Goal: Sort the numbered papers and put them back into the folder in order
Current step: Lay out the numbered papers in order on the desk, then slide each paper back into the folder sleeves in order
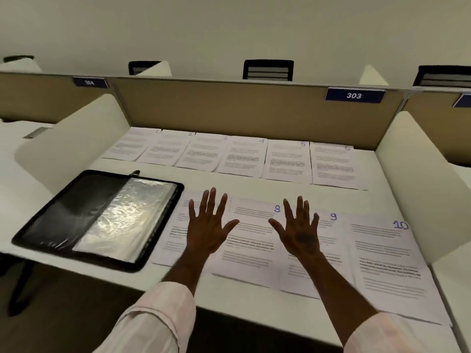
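The sorting looks done: sheets 1 to 6 (244, 156) line the back of the table (254, 186), and 8, 9 and 10 show in the front row (387, 256). The left hand (207, 225) and right hand (302, 230) hover over that row, fingers spread, holding nothing. The folder (63, 207) lies open at the left. The next move is probably filing — gathering the sheets in order without shuffling them.
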Available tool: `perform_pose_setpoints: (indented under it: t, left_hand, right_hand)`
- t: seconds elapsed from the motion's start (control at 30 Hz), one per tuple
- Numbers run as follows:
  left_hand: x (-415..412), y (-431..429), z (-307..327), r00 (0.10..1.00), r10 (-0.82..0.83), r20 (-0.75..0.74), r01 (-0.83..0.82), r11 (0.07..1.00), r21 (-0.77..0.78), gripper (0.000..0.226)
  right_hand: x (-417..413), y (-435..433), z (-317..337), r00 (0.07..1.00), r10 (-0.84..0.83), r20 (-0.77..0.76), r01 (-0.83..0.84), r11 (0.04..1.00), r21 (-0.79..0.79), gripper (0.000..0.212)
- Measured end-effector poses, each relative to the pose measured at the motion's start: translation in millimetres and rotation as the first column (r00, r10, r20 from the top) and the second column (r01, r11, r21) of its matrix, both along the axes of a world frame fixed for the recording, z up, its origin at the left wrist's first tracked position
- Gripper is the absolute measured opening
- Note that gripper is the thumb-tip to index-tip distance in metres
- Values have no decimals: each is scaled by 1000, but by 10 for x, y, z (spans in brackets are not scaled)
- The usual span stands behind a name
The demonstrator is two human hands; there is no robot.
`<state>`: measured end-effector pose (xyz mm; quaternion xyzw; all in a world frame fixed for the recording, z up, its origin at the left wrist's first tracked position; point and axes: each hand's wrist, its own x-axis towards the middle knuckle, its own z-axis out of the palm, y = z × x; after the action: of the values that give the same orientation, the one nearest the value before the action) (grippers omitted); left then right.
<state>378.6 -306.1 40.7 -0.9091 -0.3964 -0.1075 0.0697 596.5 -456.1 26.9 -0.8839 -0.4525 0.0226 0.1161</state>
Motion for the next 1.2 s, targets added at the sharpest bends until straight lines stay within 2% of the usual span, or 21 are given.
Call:
perform_pose_setpoints:
  t: [0.23, 0.47, 0.67, 0.83, 1.2]
  left_hand:
    - [-1325, 848, 357, 998, 62, 27, -64, 995, 74, 83]
    - [-2254, 1531, 557, 988, 143, 58, -148, 985, 93, 82]
    - [-2670, 2145, 481, 980, 186, 74, -191, 979, 65, 83]
    - [-2923, 2900, 339, 971, 238, 20, -239, 971, 25, 85]
    - [-3340, 4399, 227, 977, 211, -12, -210, 976, 56, 89]
  right_hand:
    - [-1151, 854, 125, 1000, 14, -16, -13, 999, 46, 92]
    - [-1972, 1764, 280, 993, 119, -13, -118, 990, 72, 91]
    - [-2351, 2609, 219, 980, 200, 3, -200, 977, 69, 88]
    - [-2541, 3475, 69, 973, 222, 59, -225, 973, 47, 80]
    - [-3090, 4988, 64, 965, 247, 83, -251, 967, 45, 78]
